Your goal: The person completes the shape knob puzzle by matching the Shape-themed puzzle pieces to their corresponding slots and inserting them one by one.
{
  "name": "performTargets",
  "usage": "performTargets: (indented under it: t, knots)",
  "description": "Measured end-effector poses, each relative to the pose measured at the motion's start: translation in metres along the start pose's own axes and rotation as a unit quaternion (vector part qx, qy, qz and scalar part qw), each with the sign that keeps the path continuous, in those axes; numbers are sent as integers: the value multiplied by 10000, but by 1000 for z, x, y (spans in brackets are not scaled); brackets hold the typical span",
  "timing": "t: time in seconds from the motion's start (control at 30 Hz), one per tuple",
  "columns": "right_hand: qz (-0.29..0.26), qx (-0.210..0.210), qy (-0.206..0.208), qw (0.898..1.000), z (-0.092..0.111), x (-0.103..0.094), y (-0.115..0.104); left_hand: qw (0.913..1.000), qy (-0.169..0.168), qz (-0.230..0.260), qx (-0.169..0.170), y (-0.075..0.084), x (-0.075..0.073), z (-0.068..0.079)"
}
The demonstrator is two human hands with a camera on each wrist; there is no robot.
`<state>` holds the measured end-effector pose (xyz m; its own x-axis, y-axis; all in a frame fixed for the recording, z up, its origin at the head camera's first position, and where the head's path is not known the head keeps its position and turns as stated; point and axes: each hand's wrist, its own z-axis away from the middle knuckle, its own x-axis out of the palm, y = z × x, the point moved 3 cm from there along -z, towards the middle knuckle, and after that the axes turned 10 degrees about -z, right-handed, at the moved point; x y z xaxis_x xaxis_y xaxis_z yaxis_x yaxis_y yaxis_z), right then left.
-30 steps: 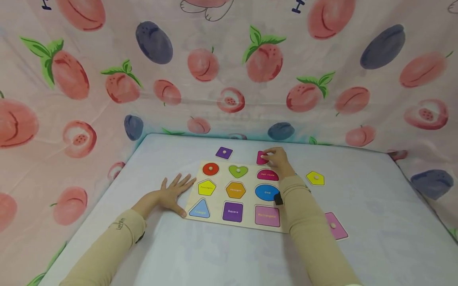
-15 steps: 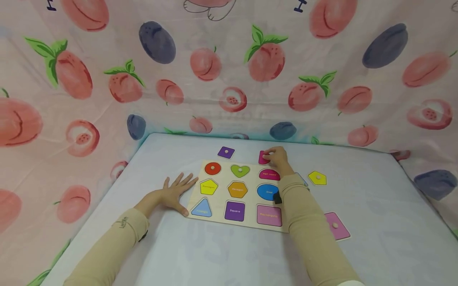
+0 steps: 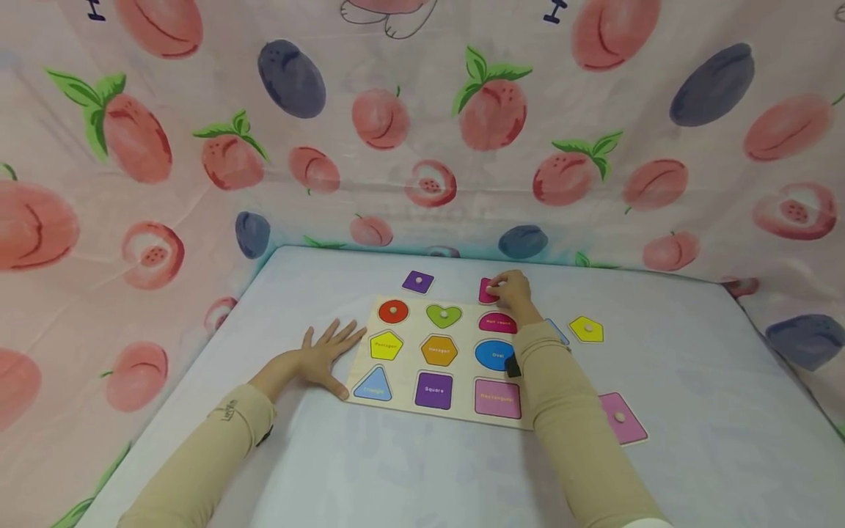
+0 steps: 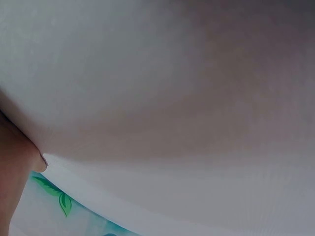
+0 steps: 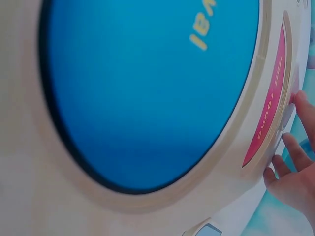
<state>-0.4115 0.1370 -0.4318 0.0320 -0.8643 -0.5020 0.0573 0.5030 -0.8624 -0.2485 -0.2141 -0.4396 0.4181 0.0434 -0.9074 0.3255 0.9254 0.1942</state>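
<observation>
A wooden shape-puzzle board (image 3: pixel 403 378) lies on the table. My left hand (image 3: pixel 321 359) is spread flat at its left edge, fingertips and thumb right at the rim. In the left wrist view only a sliver of that hand (image 4: pixel 17 162) shows. Just behind the board's far right corner, my right hand (image 3: pixel 515 295) pinches the knob of a magenta puzzle piece (image 3: pixel 485 291), whose right side is hidden by the fingers. The half-round recess (image 3: pixel 496 323) sits close in front of it, with the blue oval recess (image 5: pixel 147 98) filling much of the right wrist view.
A red circle piece (image 3: pixel 393 312) and green heart piece (image 3: pixel 444 316) sit in the board. Loose knobbed pieces lie around it: a purple square (image 3: pixel 419 282), a yellow pentagon (image 3: pixel 587 329), a pink rectangle (image 3: pixel 622 418) and a light-blue piece (image 3: pixel 558 331) partly behind the sleeve. Fruit-print cloth (image 3: pixel 429 213) hangs behind.
The whole head view has shifted slightly to the right. Both hands and the magenta piece keep nearly the same places relative to the board; the light-blue piece shows more beside the sleeve.
</observation>
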Motion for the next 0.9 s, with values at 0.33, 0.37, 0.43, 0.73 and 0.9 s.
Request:
performTargets:
  t: [0.33, 0.37, 0.43, 0.73, 0.9]
  knots:
    - [-384, -284, -11, 9989, 2, -8, -1, 10000, -36, -45, -44, -1, 1, -3]
    - [-374, -329, -26, 9988, 2, -10, -2, 10000, -37, -42, -42, -1, 1, -3]
    - [-373, -405, -105, 9984, 3, -12, -2, 10000, -56, -6, -46, 0, 0, -3]
    - [59, -778, -888, 9930, -6, -19, 3, 9999, -86, -35, -76, -1, -1, -3]
    - [195, -1728, -1183, 9776, -35, -19, 27, 9999, -127, -22, -101, -2, 0, -4]
